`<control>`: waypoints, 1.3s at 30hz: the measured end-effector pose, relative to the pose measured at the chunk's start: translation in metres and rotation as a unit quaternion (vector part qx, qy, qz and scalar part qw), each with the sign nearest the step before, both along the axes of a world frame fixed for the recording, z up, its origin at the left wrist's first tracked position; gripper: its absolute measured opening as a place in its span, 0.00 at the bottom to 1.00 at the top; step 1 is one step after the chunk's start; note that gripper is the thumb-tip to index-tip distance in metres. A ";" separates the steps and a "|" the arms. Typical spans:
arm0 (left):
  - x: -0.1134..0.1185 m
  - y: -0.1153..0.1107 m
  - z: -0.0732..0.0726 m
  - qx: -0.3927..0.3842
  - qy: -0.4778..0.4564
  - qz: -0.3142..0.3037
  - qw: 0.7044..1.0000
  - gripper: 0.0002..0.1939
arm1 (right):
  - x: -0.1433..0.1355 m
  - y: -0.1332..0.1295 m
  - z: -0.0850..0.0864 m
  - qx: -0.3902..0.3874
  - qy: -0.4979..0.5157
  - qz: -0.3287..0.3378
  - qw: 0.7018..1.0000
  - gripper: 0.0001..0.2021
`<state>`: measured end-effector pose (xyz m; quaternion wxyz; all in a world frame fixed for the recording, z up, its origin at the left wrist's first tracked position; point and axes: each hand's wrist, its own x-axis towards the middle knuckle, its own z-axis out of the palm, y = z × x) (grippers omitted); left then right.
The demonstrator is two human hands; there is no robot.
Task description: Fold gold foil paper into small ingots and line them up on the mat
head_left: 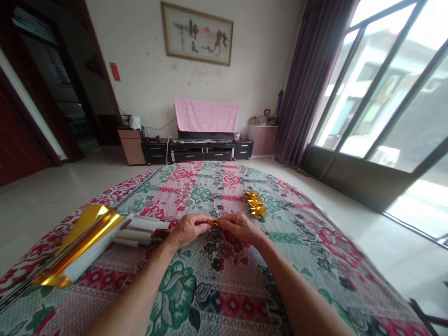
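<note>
A Golden Pinch, Held From Both Sides

A person is leaning bare forearms over a table spread with a flowered cloth (241, 308), where the left hand (191, 228) and the right hand (241, 226) are meeting near the middle. Both hands are gripping the same small piece of gold foil (214, 224), each closing thumb and fingers on its own end, so that the piece is showing only in the narrow gap between them. Its exact shape is hiding behind the fingers.

Just beyond the right hand, a short row of crumpled gold pieces (256, 204) is lying on the cloth, one touching the next and all catching the light. On the left side of the table, shiny gold sheets (84, 242) are resting at a slant, their edges curling. Between them and the left hand, several white bundles (138, 228) are lying close together; whether they are rolled or stacked is staying unclear.

Across the room, a pink cloth (207, 115) is draping over a dark screen on a low black cabinet (219, 154). A framed picture (197, 33) is hanging on the wall above, while a purple curtain (304, 79) is falling beside bright windows (378, 88) at right.
</note>
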<state>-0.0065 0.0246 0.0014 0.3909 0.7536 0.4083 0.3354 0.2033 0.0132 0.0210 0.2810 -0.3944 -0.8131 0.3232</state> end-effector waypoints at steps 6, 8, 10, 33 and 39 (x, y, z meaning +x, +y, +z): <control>0.001 -0.002 0.003 -0.019 -0.007 -0.009 1.000 0.16 | 0.003 0.001 0.004 -0.018 -0.028 0.026 0.999 0.17; 0.002 -0.003 0.003 -0.033 -0.020 -0.017 0.999 0.16 | 0.004 0.001 0.005 -0.024 -0.034 0.034 0.999 0.17; 0.003 -0.003 0.003 -0.052 -0.031 -0.021 0.998 0.17 | 0.004 0.001 0.004 -0.024 -0.031 0.033 0.999 0.17; 0.011 -0.005 0.006 -0.064 -0.037 0.025 0.997 0.15 | -0.005 0.006 -0.010 -0.014 0.003 -0.074 0.997 0.16; 0.010 -0.005 0.006 -0.056 -0.039 0.029 0.997 0.15 | -0.004 0.005 -0.009 -0.017 0.007 -0.077 0.997 0.15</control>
